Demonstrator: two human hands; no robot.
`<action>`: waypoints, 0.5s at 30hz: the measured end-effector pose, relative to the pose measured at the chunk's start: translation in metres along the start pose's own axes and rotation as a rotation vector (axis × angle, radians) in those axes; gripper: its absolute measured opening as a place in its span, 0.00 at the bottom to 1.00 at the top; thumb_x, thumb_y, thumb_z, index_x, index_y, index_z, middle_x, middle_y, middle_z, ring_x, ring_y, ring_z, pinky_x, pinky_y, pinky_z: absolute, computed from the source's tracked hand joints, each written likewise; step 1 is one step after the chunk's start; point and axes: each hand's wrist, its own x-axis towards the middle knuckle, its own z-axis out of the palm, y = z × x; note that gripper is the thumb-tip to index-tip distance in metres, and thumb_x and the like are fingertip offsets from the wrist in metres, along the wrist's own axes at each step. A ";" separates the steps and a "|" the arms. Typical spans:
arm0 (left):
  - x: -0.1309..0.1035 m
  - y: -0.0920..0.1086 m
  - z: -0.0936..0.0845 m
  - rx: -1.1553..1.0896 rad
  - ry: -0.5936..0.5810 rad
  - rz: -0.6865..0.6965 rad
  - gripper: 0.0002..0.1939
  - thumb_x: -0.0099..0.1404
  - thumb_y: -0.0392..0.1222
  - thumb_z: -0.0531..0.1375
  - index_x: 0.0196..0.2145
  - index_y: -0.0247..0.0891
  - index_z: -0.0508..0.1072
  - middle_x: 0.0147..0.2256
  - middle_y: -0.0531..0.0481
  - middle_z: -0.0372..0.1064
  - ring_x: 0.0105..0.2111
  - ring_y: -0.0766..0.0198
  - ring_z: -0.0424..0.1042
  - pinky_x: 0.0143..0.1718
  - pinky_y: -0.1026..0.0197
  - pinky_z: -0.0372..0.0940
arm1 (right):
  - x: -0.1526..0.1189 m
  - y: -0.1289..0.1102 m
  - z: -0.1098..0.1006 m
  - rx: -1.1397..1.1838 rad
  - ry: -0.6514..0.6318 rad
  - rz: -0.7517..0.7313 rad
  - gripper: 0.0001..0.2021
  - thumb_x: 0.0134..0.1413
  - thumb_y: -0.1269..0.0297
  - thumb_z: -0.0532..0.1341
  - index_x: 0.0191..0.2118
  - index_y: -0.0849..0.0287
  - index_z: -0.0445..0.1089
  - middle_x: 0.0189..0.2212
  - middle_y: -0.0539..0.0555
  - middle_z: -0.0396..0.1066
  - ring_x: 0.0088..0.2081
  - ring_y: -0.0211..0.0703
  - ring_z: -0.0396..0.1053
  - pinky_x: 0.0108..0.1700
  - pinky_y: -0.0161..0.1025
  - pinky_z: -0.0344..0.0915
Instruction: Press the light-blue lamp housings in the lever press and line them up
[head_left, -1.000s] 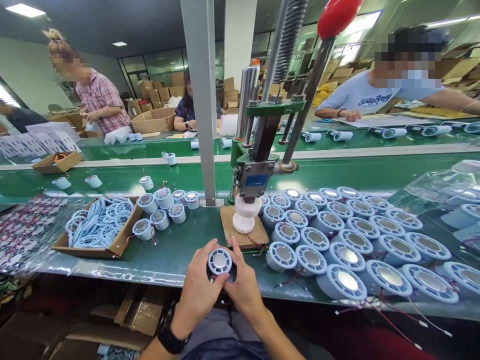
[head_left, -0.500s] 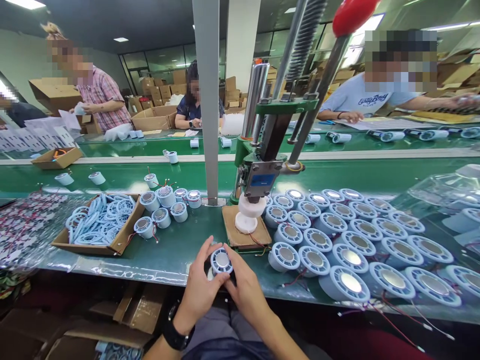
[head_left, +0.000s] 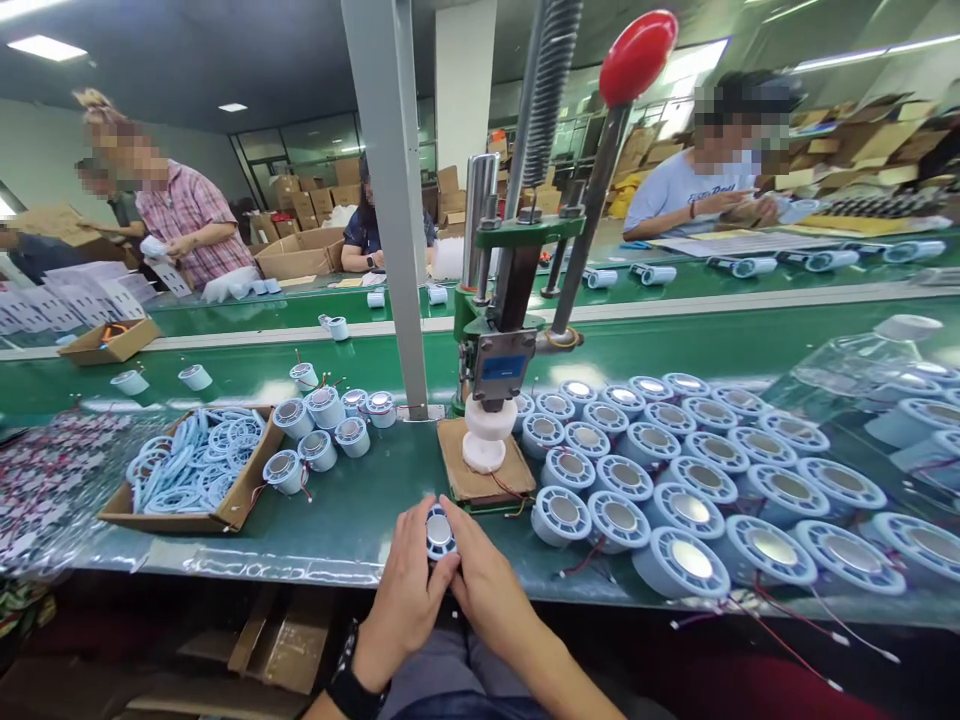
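Near the table's front edge, my left hand (head_left: 409, 575) and my right hand (head_left: 489, 572) are wrapped round one small light blue round housing (head_left: 440, 530). Its silver disc and slotted blue ring face up between my fingers, while most of its sides are hidden by them. Just beyond my hands stands a green hand press (head_left: 517, 238) with a red knob (head_left: 637, 58). Its white round pusher (head_left: 491, 418) is above a white cup (head_left: 484, 455) on a brown board (head_left: 452, 460). No housing shows in the cup.
Rows of similar housings (head_left: 622, 475) with loose wires cover the right side. To the left are a carton (head_left: 244, 500) of blue rings (head_left: 202, 460) and a cluster of housings (head_left: 317, 450). A grey post (head_left: 390, 200) rises behind. Several co-workers (head_left: 199, 215) work across the green conveyor (head_left: 675, 325).
Both hands have closed more tightly round the housing, covering more of its sides. The view has shifted slightly. Across the conveyor, the right-hand co-worker's hands have come together around a light-coloured item.
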 end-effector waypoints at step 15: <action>0.072 0.034 -0.031 -0.095 0.118 -0.017 0.26 0.51 0.43 0.67 0.48 0.35 0.75 0.44 0.44 0.78 0.43 0.51 0.76 0.50 0.50 0.69 | 0.156 -0.149 -0.322 -0.439 0.835 -0.309 0.22 0.63 0.67 0.50 0.57 0.77 0.63 0.54 0.61 0.66 0.59 0.45 0.64 0.60 0.41 0.61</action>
